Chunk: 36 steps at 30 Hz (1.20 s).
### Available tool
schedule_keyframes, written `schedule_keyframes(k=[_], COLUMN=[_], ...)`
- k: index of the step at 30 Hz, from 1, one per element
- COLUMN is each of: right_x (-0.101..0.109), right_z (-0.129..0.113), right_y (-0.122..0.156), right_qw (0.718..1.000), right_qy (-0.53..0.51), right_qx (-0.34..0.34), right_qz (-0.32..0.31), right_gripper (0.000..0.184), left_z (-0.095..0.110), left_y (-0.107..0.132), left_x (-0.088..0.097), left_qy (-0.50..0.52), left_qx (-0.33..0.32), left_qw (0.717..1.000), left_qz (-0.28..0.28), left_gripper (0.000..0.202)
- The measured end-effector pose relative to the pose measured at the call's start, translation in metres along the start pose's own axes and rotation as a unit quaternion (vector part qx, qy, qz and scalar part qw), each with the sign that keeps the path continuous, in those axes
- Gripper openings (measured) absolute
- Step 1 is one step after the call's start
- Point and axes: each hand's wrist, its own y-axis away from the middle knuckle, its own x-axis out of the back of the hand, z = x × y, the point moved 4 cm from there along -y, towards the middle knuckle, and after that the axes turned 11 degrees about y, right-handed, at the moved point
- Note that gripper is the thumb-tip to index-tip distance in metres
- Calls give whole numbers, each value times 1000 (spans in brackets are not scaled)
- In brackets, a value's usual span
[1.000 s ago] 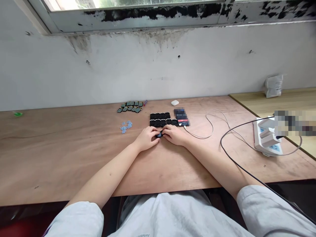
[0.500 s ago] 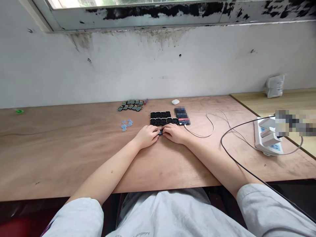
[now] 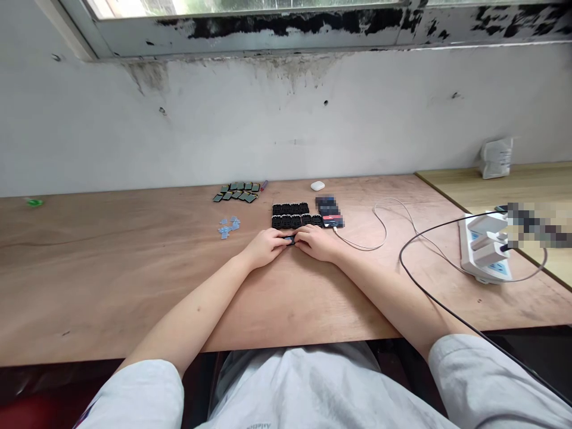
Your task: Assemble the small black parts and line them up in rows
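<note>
**Left hand** (image 3: pixel 266 248): curled almost shut, fingertips pinching one end of a small black part (image 3: pixel 290 240), heel low over the plywood bench (image 3: pixel 111 298)

**Right hand** (image 3: pixel 316 243): same deal, mostly closed, fingers on the other end of that part, knuckles up

**Part itself:** right between both sets of fingertips, mostly hidden, a hint of blue on it, too small to make out exactly

**Just ahead of the hands:** black square pieces (image 3: pixel 290 215) in two neat rows, almost touching the fingers

**Ahead and left of left hand:** loose light-blue bits (image 3: pixel 228 227), then farther on a cluster of green-and-gold chips (image 3: pixel 236 192), red-tipped tool (image 3: pixel 264 185) right next to them

**Ahead of right hand:** dark device with a red strip (image 3: pixel 331 221), partly pixelated, white cable (image 3: pixel 361 241) trailing off it, white earbud case (image 3: pixel 317 185) near the wall

**Far right of right hand:** white power strip (image 3: pixel 480 253) with plugs in, black cable (image 3: pixel 429 292) running from it past the forearm

**Far left of left hand:** tiny green thing (image 3: pixel 34 202) near the wall
</note>
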Motion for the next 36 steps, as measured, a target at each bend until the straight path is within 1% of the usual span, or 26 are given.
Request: schedule_keyframes(k=[3, 7, 10, 13, 15, 17, 19, 20, 21, 22, 25, 26, 28, 30, 32, 36], right_x=[1, 3, 2, 2, 4, 9, 14, 15, 15, 15, 12, 12, 11, 11, 11, 10], right_z=[-1, -3, -3, -3, -4, -4, -4, -4, -4, -3, -3, -3, -3, -3, -3, -3], right_y=[0, -1, -1, 0, 1, 1, 2, 3, 3, 3, 3, 3, 4, 4, 4, 3], right_qw=[1000, 1000, 1000, 1000, 1000, 998, 995, 994, 993, 994, 996, 996, 997, 997, 997, 997], right_qy=[-1, -3, -1, -1, -6, -13, -17, -16, -13, -8, 3, 7, 16, 24, 30, 48], right_qx=[-1, 3, 6, 4, -5, -16, -25, -27, -27, -25, -12, -9, -5, -4, -6, -13], right_qz=[3, 4, 4, 3, 21, 61, 98, 107, 110, 107, 92, 87, 78, 70, 66, 61], right_gripper=[12, 12, 12, 13, 19, 34, 42, 41, 39, 36, 29, 27, 24, 22, 20, 19], left_z=[1, -1, -2, 2, 4, -1, -14, -24, -36, -48, -80, -87, -96, -100, -100, -94], left_y=[-1, -2, -3, -4, -3, -1, 0, 1, 0, -2, -13, -16, -25, -32, -40, -50], left_x=[0, 1, 1, 0, 0, 4, 13, 19, 25, 30, 38, 40, 39, 36, 32, 24], left_qy=[-16, 3, 26, 12, -3, -22, -54, -75, -98, -118, -153, -160, -167, -168, -165, -144], left_qx=[8, 30, 34, 27, 19, 22, 55, 87, 127, 173, 301, 332, 374, 394, 400, 396], left_qw=[1000, 999, 999, 999, 999, 996, 985, 975, 964, 952, 920, 909, 894, 887, 886, 895], left_qz=[-6, 13, 19, 25, 37, 80, 152, 190, 214, 225, 200, 194, 183, 173, 166, 147], left_gripper=[27, 26, 24, 23, 23, 24, 25, 25, 26, 26, 28, 29, 29, 30, 32, 36])
